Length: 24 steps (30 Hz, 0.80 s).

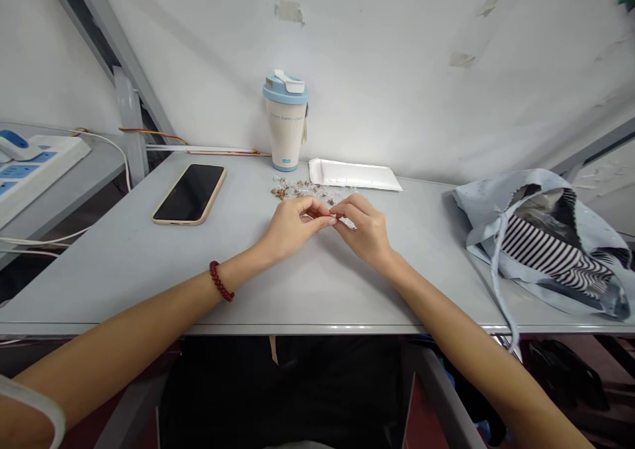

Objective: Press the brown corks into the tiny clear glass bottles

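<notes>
My left hand (295, 225) and my right hand (363, 229) meet fingertip to fingertip above the grey table (307, 290). Thumb and index finger are pinched together on both. Whatever lies between them is too small or too hidden to name. Just beyond my fingers is a loose spread of small brown bits (280, 191) mixed with clear, crinkled plastic pieces (317, 189). Behind that spread lies a flat white packet (354, 174). A beaded dark red bracelet (221, 282) circles my left wrist.
A cream tumbler with a blue lid (286, 122) stands by the wall. To the left rests a phone (190, 194), screen up. An open light-blue cloth bag (479, 204) with a striped item inside sits at the right. A power strip (44, 164) is at far left.
</notes>
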{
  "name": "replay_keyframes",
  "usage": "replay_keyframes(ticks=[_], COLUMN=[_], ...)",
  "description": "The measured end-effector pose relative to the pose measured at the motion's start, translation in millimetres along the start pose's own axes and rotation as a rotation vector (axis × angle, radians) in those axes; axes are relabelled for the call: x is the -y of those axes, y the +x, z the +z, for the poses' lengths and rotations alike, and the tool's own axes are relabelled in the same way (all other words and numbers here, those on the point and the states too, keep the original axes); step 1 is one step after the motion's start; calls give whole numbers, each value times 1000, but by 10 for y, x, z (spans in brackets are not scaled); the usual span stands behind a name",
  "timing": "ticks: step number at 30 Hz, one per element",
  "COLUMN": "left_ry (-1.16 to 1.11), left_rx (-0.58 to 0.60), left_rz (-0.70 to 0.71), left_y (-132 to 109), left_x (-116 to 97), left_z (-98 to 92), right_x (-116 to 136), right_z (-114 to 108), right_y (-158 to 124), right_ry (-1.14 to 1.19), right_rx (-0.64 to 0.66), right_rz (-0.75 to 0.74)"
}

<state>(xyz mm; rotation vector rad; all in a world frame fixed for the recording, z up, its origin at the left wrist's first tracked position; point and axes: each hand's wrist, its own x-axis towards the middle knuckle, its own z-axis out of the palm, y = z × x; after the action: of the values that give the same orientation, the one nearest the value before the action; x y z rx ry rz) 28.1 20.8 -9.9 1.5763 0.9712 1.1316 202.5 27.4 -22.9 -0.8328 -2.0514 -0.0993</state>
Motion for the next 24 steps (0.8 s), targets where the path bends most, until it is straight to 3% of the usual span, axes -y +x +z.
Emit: replay_keyframes(ticks=[3, 10, 12, 16, 19, 22, 24], left_ry=[61, 218, 191, 88, 38, 44, 97], left_rx=[-37, -101, -93, -66, 67, 246, 269], left_rz=[19, 269, 240, 33, -64, -21, 30], left_y=[-23, -61, -54, -18, 2, -3, -8], left_x=[11, -43, -41, -23, -41, -82, -97], left_z=[9, 15, 11, -20, -61, -92, -104], right_x=[-7, 18, 21, 32, 71, 136, 170], right_z=[1, -23, -25, -45, -73, -97, -103], right_y=[-6, 5, 8, 7, 1, 1, 12], right_ry=[-77, -88, -81, -17, 65, 146, 171], right_rx=[27, 58, 44, 38, 1, -21, -8], right_rz=[5, 42, 20, -2, 7, 42, 90])
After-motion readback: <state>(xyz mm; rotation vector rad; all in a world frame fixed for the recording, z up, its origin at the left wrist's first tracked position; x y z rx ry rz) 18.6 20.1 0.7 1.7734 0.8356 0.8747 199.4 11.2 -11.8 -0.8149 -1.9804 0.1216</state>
